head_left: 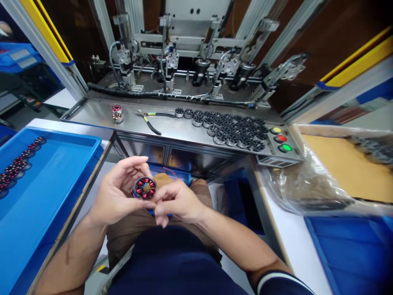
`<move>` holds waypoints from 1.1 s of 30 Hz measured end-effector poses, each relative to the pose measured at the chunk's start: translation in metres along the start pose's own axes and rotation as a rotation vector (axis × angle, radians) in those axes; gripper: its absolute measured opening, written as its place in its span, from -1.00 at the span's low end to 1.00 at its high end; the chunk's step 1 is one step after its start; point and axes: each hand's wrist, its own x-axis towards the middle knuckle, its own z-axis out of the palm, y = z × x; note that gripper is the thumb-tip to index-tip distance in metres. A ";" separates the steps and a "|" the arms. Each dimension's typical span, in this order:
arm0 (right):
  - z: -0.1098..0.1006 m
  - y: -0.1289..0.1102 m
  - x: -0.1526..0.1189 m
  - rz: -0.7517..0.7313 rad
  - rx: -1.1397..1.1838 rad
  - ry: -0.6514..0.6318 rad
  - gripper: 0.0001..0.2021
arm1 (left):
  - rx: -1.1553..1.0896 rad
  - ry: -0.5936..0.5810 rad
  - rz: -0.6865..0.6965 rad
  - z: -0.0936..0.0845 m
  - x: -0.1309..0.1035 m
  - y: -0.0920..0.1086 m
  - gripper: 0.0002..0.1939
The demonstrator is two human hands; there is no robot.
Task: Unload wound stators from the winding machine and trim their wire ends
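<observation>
My left hand [113, 190] is closed around the rim of a motor stator [145, 187], a round black-edged part with red wire windings, tilted so its open face shows. Against the stator's lower right edge, my right hand [178, 203] has its thumb and fingertips pressed together; whatever is between them is too small or hidden to make out. Both hands are above my lap, in front of the metal bench [101, 119]. On the bench, two stacked wound stators [117, 114] stand to the left of cutting pliers [150, 121], whose yellow-and-black handles are spread.
Several black ring-shaped parts [230, 127] cover the bench's right side beside yellow, red and green buttons [286, 148]. A blue tray [61, 164] with several wound stators lies left. A plastic-lined box [331, 164] stands right. Machine fixtures [201, 71] rise behind the bench.
</observation>
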 end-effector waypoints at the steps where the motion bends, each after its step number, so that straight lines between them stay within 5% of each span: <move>1: 0.000 -0.003 -0.003 0.006 -0.026 0.012 -0.69 | 0.000 0.003 0.003 -0.001 0.000 0.000 -0.20; 10: -0.001 -0.024 -0.039 -0.187 -0.510 -0.005 -0.81 | -0.042 0.034 -0.009 0.000 -0.003 -0.005 -0.32; 12: -0.006 -0.032 -0.039 -0.162 -0.517 0.000 -0.76 | -0.030 0.005 0.003 0.000 -0.006 -0.005 -0.33; 16: -0.008 -0.053 -0.028 -0.183 -0.405 0.217 -0.62 | 0.037 -0.081 0.034 -0.002 -0.012 -0.002 -0.37; 20: 0.010 -0.062 -0.013 -0.050 -0.396 0.216 -0.59 | 0.044 -0.144 -0.021 0.002 -0.017 -0.002 -0.34; 27: 0.021 -0.045 -0.012 -0.044 -0.388 0.193 -0.60 | -0.052 0.123 -0.010 0.014 -0.017 -0.014 -0.19; 33: -0.009 -0.038 -0.031 0.125 -0.497 0.070 -0.64 | -0.131 0.123 -0.025 0.006 -0.015 -0.015 -0.31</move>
